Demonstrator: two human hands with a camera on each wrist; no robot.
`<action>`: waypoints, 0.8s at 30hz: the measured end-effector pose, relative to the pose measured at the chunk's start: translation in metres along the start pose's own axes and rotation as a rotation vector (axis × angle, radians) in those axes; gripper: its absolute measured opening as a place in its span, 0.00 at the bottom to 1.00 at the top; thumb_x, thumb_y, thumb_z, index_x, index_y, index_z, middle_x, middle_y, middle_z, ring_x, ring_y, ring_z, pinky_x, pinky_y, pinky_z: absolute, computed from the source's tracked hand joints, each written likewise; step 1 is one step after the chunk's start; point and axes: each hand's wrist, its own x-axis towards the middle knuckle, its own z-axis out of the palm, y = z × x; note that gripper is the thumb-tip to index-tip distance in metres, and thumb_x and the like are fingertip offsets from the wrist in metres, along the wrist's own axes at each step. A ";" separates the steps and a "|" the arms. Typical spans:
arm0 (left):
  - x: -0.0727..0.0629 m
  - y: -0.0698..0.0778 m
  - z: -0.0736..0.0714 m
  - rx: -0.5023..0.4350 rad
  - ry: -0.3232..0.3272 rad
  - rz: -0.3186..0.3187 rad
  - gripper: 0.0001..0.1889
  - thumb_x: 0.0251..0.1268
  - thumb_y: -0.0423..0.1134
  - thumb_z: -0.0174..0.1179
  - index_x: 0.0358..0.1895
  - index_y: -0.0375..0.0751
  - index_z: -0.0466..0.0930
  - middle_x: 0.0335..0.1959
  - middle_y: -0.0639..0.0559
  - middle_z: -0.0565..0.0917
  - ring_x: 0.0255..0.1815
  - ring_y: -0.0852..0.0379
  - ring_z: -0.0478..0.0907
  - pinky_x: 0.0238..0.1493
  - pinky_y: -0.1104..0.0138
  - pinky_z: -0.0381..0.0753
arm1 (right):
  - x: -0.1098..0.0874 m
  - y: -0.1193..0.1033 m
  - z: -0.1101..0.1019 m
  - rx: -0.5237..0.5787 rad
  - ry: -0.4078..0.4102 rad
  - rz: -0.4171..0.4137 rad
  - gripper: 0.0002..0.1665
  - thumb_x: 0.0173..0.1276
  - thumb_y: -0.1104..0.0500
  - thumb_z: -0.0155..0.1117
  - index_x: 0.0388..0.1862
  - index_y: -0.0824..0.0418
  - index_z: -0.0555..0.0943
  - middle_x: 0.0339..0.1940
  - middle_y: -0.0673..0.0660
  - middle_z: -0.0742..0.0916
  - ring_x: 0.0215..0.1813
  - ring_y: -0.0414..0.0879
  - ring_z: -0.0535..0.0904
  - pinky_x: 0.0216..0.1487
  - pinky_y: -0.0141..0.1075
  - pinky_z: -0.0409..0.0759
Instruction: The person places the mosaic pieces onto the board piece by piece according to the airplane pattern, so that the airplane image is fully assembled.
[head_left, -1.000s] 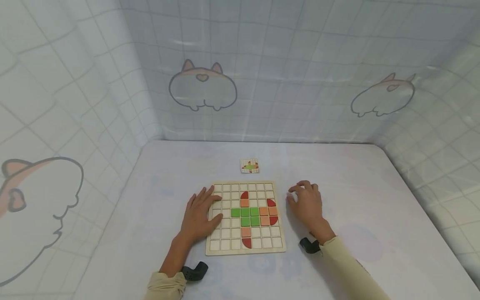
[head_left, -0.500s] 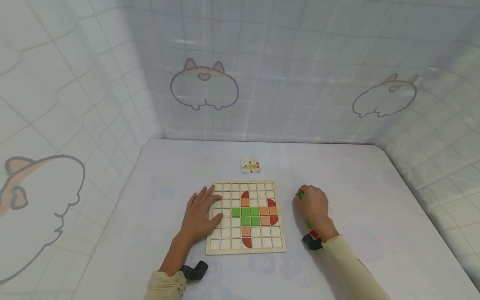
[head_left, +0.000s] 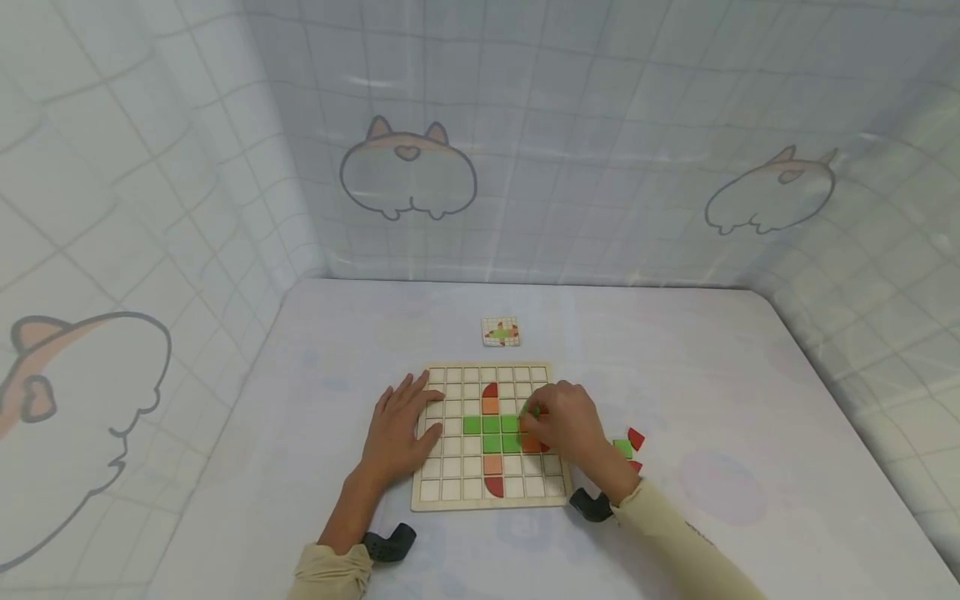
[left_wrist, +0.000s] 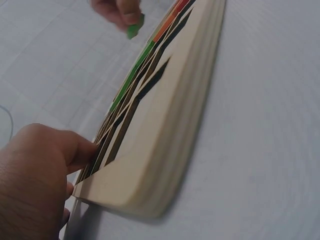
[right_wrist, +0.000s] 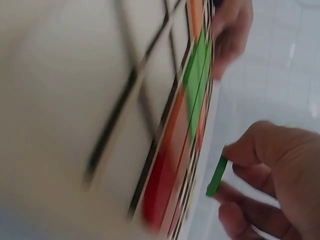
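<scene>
A wooden grid board [head_left: 450,505] lies flat with green, orange and red tiles set in its cells. My left hand [head_left: 397,437] rests on the board's left edge, fingers spread, thumb over the cells. In the right wrist view a green square tile [right_wrist: 217,176] is pinched between the thumb and fingers of my right hand [head_left: 568,423]. That hand is over the right part of the board and hides some orange and red tiles there. The left wrist view shows the pinched tile just above the board's surface.
Behind the board lies a small pattern card [head_left: 500,332]. To the right of the board are a loose green tile [head_left: 622,448] and red quarter-round tiles [head_left: 636,438], partly behind the right forearm. Patterned fabric walls [head_left: 525,208] enclose the table's back and sides.
My right hand has picked up a green tile from the right of the board and moved left over the board with it. The loose tiles are now uncovered. My left hand stays put.
</scene>
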 end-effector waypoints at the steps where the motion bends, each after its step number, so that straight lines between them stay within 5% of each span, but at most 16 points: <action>1: 0.000 0.000 0.000 -0.002 0.002 0.002 0.21 0.62 0.45 0.60 0.59 0.52 0.77 0.75 0.48 0.62 0.77 0.46 0.52 0.73 0.46 0.45 | 0.001 -0.005 0.003 0.002 0.005 -0.066 0.04 0.52 0.61 0.73 0.22 0.53 0.85 0.24 0.45 0.85 0.26 0.39 0.70 0.29 0.35 0.69; 5: 0.000 -0.002 0.001 -0.002 0.002 0.006 0.20 0.63 0.42 0.59 0.59 0.53 0.77 0.75 0.49 0.62 0.77 0.46 0.52 0.73 0.46 0.45 | 0.003 -0.027 0.016 0.023 0.000 -0.262 0.05 0.50 0.62 0.72 0.24 0.51 0.85 0.25 0.42 0.86 0.27 0.38 0.72 0.29 0.33 0.66; 13: 0.001 -0.001 0.000 -0.017 0.004 0.017 0.21 0.63 0.47 0.60 0.59 0.53 0.77 0.75 0.48 0.62 0.76 0.45 0.53 0.72 0.45 0.46 | 0.003 -0.055 0.035 -0.053 -0.118 -0.475 0.04 0.54 0.57 0.74 0.30 0.49 0.87 0.30 0.42 0.86 0.34 0.39 0.73 0.33 0.31 0.65; 18: 0.000 0.001 0.000 -0.023 -0.007 0.012 0.21 0.63 0.48 0.60 0.60 0.52 0.77 0.76 0.48 0.61 0.77 0.45 0.52 0.73 0.45 0.45 | 0.003 -0.057 0.038 -0.141 -0.145 -0.516 0.02 0.59 0.56 0.74 0.32 0.49 0.89 0.34 0.42 0.87 0.40 0.40 0.76 0.37 0.32 0.70; 24: 0.000 0.001 -0.001 -0.010 -0.010 0.005 0.21 0.64 0.48 0.59 0.60 0.53 0.77 0.76 0.48 0.61 0.77 0.46 0.52 0.73 0.46 0.45 | 0.003 -0.057 0.037 -0.157 -0.136 -0.467 0.02 0.59 0.57 0.76 0.32 0.49 0.91 0.36 0.44 0.86 0.42 0.42 0.74 0.39 0.31 0.71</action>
